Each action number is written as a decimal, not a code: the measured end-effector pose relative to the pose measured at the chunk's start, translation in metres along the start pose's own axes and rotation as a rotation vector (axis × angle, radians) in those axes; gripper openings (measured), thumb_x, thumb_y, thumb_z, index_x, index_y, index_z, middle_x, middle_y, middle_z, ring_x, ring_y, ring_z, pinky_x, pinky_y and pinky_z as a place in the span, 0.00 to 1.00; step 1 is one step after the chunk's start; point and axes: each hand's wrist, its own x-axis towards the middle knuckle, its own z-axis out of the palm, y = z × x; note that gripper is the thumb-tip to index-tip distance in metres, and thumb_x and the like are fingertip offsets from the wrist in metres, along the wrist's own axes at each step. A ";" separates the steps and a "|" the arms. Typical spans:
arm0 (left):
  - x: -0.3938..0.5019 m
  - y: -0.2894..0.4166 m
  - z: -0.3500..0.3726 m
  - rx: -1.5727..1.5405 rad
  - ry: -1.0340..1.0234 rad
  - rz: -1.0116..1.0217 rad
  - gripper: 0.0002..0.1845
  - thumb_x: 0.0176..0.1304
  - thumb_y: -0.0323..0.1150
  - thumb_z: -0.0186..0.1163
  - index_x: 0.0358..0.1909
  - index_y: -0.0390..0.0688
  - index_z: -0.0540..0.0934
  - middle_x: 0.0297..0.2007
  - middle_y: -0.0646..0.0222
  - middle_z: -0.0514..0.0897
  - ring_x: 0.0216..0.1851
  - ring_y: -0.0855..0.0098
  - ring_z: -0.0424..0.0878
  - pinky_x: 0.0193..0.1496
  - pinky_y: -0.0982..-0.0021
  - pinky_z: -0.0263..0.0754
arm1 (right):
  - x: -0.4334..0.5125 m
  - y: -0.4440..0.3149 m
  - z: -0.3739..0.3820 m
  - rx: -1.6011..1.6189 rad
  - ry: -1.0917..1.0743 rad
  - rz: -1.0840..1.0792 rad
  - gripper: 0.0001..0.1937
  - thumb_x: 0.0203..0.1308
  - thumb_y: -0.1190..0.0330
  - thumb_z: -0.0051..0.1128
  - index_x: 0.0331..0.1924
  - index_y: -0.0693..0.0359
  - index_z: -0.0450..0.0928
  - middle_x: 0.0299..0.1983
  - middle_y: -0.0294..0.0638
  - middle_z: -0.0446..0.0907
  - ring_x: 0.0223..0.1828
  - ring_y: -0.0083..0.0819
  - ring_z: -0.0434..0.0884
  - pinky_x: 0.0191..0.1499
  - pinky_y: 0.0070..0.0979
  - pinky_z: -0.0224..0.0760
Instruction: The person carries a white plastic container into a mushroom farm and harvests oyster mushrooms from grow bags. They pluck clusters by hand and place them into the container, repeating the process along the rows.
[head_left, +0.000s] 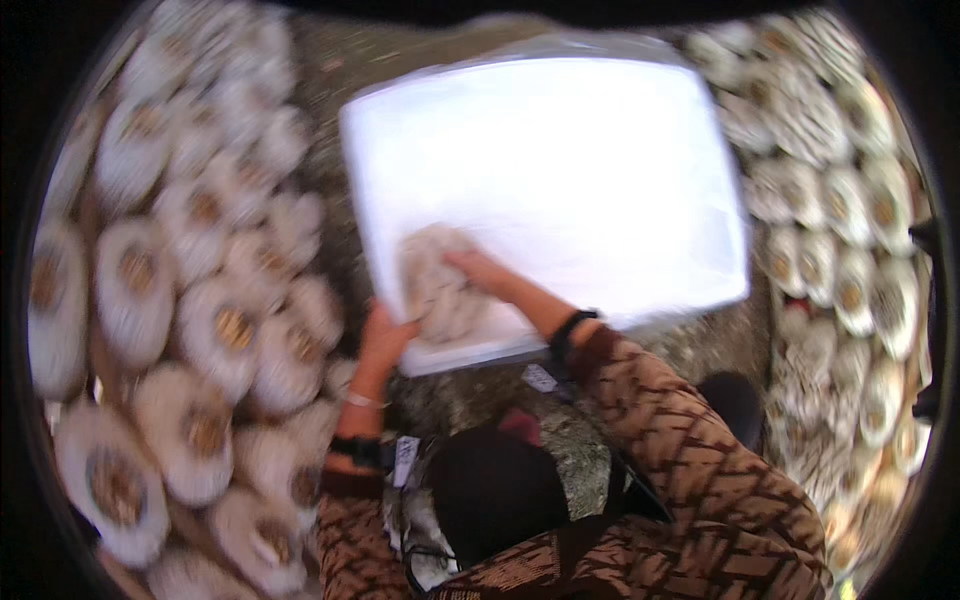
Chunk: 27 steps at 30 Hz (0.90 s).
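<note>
A pale, ruffled clump of what look like oyster mushrooms (442, 300) is at the near left corner of a white box (555, 172), whose inside is washed out by glare. My right hand (480, 271) grips the clump from its right side. At the box's left edge, my left hand (384, 334) has its thumb against or very near the lower side of the clump. Blur hides the left fingers, so whether they hold the rim or the clump cannot be told.
White cultivation bags (217, 330) with brown open ends are stacked along the left. A second stack (847, 202) lines the right, with pale mushroom clusters (810, 367) growing from it. Dark, rough ground (450, 405) lies beneath, and my knee (495, 487) is near the box.
</note>
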 end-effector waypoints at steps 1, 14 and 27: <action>0.001 0.001 -0.003 0.092 0.074 -0.110 0.29 0.41 0.23 0.62 0.51 0.33 0.72 0.47 0.59 0.78 0.48 0.65 0.76 0.53 0.64 0.70 | 0.006 0.001 0.002 0.033 0.029 0.022 0.27 0.64 0.54 0.50 0.61 0.63 0.67 0.55 0.45 0.74 0.53 0.35 0.75 0.53 0.33 0.71; 0.023 0.240 0.068 0.727 -0.281 0.626 0.28 0.52 0.26 0.59 0.58 0.32 0.69 0.51 0.51 0.75 0.52 0.55 0.74 0.55 0.60 0.69 | -0.188 -0.144 -0.044 -1.058 -0.001 -0.104 0.31 0.54 0.45 0.56 0.51 0.64 0.74 0.47 0.53 0.79 0.53 0.47 0.75 0.55 0.37 0.68; -0.018 0.229 0.577 -0.052 -1.004 -0.184 0.22 0.63 0.47 0.58 0.56 0.49 0.73 0.44 0.70 0.78 0.42 0.75 0.75 0.41 0.67 0.73 | -0.605 0.101 -0.195 1.435 1.433 -0.709 0.35 0.57 0.41 0.54 0.61 0.56 0.61 0.57 0.59 0.64 0.60 0.52 0.64 0.62 0.52 0.60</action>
